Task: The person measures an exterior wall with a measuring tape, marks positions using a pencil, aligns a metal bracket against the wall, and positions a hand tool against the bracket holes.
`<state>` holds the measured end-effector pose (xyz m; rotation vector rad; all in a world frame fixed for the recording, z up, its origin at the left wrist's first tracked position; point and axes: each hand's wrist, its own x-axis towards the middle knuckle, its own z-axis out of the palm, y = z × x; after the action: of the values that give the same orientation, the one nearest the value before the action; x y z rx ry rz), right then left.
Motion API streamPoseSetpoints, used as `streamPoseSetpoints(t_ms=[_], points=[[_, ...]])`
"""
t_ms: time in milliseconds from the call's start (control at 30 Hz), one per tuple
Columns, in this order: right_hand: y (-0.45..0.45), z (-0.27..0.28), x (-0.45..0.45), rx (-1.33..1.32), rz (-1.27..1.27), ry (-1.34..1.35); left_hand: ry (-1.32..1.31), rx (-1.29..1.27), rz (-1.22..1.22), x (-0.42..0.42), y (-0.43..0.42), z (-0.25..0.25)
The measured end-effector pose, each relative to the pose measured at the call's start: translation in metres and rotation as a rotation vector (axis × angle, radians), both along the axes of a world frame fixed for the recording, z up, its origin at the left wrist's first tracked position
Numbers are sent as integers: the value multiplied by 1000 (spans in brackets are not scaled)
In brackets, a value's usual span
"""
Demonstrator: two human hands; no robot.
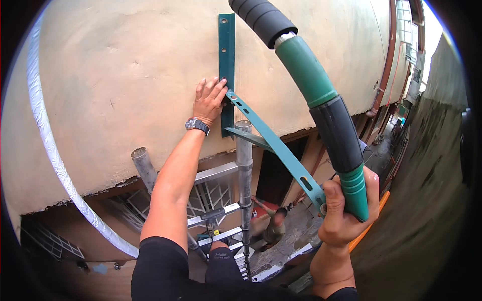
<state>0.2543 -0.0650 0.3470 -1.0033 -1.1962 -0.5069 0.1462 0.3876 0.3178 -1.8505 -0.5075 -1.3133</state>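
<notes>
A green metal wall bracket (227,55) stands upright against the cream wall, its slotted arm (273,143) reaching out toward me. My left hand (208,103), wearing a wristwatch (197,125), holds the bracket's upright, fingertips over its edge near where the arm joins. In my right hand (346,210) is a green and black tool handle (339,135), gripped at its lower end and angled up across the view. The tool's far end passes out of the top of the frame. The bracket arm's outer end lies beside my right thumb; contact there cannot be made out.
Below me stands a metal ladder (244,175) with its top against the wall. A person (275,228) is on the ground beneath. A silver-wrapped line (52,145) curves down at left. A small cross (112,104) is marked on the wall. A dark wall (427,200) rises at right.
</notes>
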Motion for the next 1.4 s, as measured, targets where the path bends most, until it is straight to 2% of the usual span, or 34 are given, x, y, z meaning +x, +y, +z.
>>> streamPoseSetpoints(t_ms=[333, 400, 500, 633, 767, 900, 967, 1033, 1167, 1400], points=[[-3, 5, 11, -60, 39, 33, -46, 61, 145, 2, -17, 10], [-2, 8, 14, -75, 53, 42, 122, -176, 185, -6, -36, 24], [1, 6, 16, -69, 52, -9, 190, -111, 158, -17, -21, 31], [0, 5, 24, -104, 69, 37, 125, 40, 247, -13, -11, 25], [-5, 27, 45, -279, 134, 27, 78, 75, 224, -8, -2, 22], [37, 87, 48, -359, -8, -141, 48, 114, 215, -6, -4, 24], [64, 119, 55, -379, -219, -435, 59, 75, 185, -7, -4, 21], [88, 142, 57, -413, -289, -532, 47, 75, 183, -7, -4, 22], [115, 160, 44, -513, -422, -678, 31, 75, 172, -7, -3, 19], [128, 161, 29, -469, -515, -778, -9, 109, 170, -5, -1, 17]])
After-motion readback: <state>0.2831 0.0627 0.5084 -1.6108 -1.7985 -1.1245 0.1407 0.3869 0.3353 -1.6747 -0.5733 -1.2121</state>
